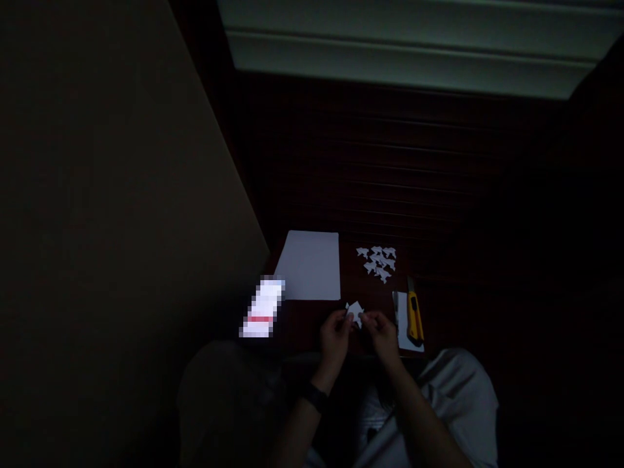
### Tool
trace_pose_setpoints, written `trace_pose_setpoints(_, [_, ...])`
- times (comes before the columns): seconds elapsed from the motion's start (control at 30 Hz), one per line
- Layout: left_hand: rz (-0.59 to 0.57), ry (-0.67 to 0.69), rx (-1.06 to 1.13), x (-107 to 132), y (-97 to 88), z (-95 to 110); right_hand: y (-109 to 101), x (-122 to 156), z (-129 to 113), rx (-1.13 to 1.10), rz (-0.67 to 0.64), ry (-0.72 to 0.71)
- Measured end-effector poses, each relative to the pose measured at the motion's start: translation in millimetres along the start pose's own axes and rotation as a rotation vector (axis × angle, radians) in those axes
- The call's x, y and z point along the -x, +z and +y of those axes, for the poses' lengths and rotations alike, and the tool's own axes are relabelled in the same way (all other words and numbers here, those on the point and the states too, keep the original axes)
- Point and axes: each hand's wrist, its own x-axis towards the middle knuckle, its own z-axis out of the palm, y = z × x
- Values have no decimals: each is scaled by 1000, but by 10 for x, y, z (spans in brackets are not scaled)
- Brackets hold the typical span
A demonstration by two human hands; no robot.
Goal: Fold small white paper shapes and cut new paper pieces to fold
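Observation:
In the dim head view, both my hands meet low in the middle over a dark tabletop (pixel 351 286). My left hand (pixel 334 335) and my right hand (pixel 381 333) each pinch a side of one small white folded paper piece (pixel 355 312), fingers closed on it. A dark band sits on my left wrist. Several similar small white paper shapes (pixel 377 260) lie in a cluster farther back on the table, beyond my right hand.
A white paper sheet (pixel 311 265) lies back left of my hands. A yellow utility knife (pixel 414 315) rests on a small white slip at the right. A bright blurred rectangle (pixel 264 308) glows at the left edge. Beige wall stands left, dark panelling behind.

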Motion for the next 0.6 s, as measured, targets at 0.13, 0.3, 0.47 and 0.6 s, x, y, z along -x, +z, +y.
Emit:
trace_pose_setpoints(0.13, [7, -15, 29, -10, 24, -27, 9, 14, -30, -36, 48, 4])
trace_pose_setpoints(0.3, [-10, -26, 49, -24, 17, -67, 54, 38, -71, -44, 128, 27])
trace_pose_setpoints(0.47, [-8, -67, 21, -49, 18, -63, 54, 46, -43, 3, 113, 9])
trace_pose_setpoints(0.6, [-24, -107, 66, -41, 24, -24, 47, 38, -23, -34, 114, 20])
